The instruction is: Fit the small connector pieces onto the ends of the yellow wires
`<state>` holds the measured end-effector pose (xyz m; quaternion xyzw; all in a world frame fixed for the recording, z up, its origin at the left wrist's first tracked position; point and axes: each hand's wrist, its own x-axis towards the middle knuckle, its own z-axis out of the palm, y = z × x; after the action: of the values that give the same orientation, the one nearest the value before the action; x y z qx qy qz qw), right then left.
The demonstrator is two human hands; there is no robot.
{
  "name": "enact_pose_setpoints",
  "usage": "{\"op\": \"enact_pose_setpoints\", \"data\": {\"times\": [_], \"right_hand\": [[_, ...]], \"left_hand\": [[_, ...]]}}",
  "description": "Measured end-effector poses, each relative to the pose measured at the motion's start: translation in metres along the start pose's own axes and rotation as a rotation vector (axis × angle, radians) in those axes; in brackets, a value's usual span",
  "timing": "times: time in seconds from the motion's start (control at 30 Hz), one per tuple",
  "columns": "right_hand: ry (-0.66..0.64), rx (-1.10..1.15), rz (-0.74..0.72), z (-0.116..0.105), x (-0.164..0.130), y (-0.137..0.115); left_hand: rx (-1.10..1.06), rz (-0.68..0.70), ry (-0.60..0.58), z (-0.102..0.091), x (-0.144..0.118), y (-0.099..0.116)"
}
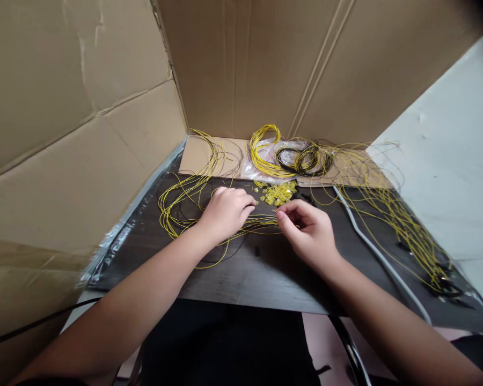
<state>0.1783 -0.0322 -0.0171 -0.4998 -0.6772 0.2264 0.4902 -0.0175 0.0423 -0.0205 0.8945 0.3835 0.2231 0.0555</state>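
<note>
My left hand is closed in a pinch, and a tiny yellow-green clear piece shows at its fingertips. Opposite it, my right hand pinches the end of a thin yellow wire between thumb and forefinger. A small gap separates the two sets of fingertips. Just beyond them lies a pile of small clear yellow pieces with some black ones among them. Loose yellow and black wires loop under and around my left hand and run across toward my right.
Coils of yellow wire and black wire rest on a plastic bag at the back. More yellow wires hang along the right side, beside a grey cable. Cardboard walls close off the back and left. A small black piece lies in front.
</note>
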Motion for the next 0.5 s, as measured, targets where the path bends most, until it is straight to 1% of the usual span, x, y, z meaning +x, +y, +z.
{"op": "enact_pose_setpoints", "data": {"times": [0.1, 0.2, 0.33, 0.43, 0.5], "right_hand": [[0.019, 0.128, 0.064, 0.001, 0.001, 0.001], [0.071, 0.226, 0.053, 0.001, 0.001, -0.001], [0.139, 0.27, -0.043, 0.001, -0.005, -0.007], [0.202, 0.252, -0.134, 0.003, -0.011, -0.01], [0.216, 0.227, -0.194, 0.003, -0.014, -0.011]], "left_hand": [[-0.305, -0.044, 0.102, -0.006, 0.0, 0.011], [-0.544, -0.081, 0.194, -0.011, -0.001, 0.024], [-0.68, -0.087, 0.276, -0.016, -0.003, 0.038], [-0.735, -0.059, 0.328, -0.018, -0.005, 0.043], [-0.757, -0.038, 0.343, -0.02, -0.006, 0.046]]}}
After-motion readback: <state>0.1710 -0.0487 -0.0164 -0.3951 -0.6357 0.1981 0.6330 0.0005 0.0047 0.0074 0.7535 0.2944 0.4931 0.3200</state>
